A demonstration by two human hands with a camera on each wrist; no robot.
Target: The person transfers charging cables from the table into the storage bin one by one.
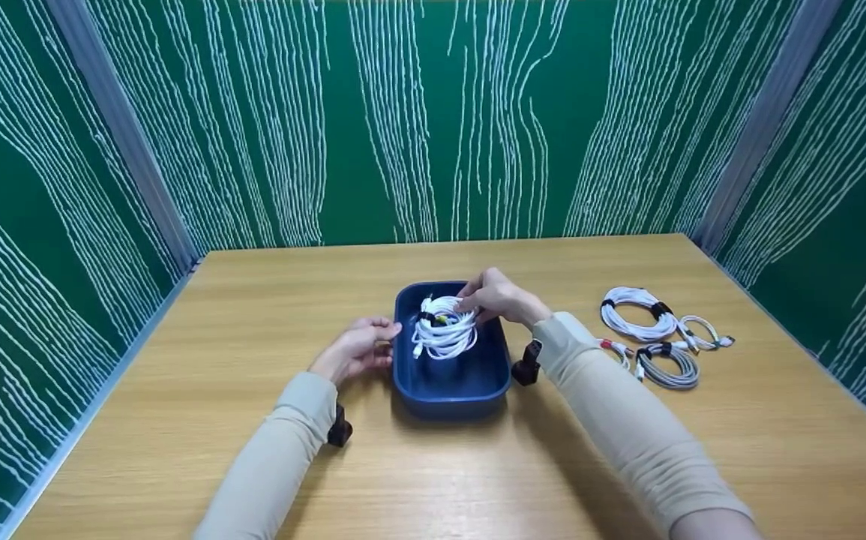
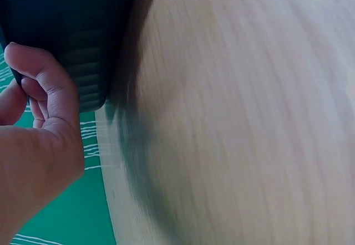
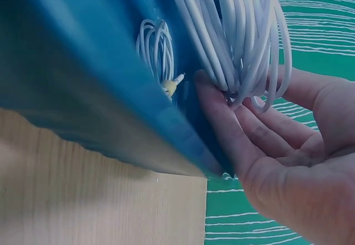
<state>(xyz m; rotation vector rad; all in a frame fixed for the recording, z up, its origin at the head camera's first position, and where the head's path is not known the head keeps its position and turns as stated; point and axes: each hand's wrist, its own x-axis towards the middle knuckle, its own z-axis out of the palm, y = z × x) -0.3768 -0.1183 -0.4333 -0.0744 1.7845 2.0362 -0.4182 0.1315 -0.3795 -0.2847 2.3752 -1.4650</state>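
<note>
A dark blue plastic bin (image 1: 462, 384) stands on the table. My left hand (image 1: 358, 346) pinches its left rim, thumb and fingers on either side of the wall (image 2: 72, 29). My right hand (image 1: 504, 296) grips a thick coil of white cable (image 1: 456, 342) by its edge, inside the bin's opening. A black tie (image 1: 427, 316) wraps the coil's left side. Below the coil, in the right wrist view, a thinner bundled white cable (image 3: 158, 48) with a yellowish plug (image 3: 170, 86) lies in the bin.
To the right on the wooden table (image 1: 253, 315) lie a large white cable coil (image 1: 631, 330), a small white cable (image 1: 702, 322), a grey coiled cable (image 1: 669, 381) and a cable with red plugs (image 1: 606, 343), partly hidden by my right sleeve. Green panels (image 1: 343, 150) enclose the table.
</note>
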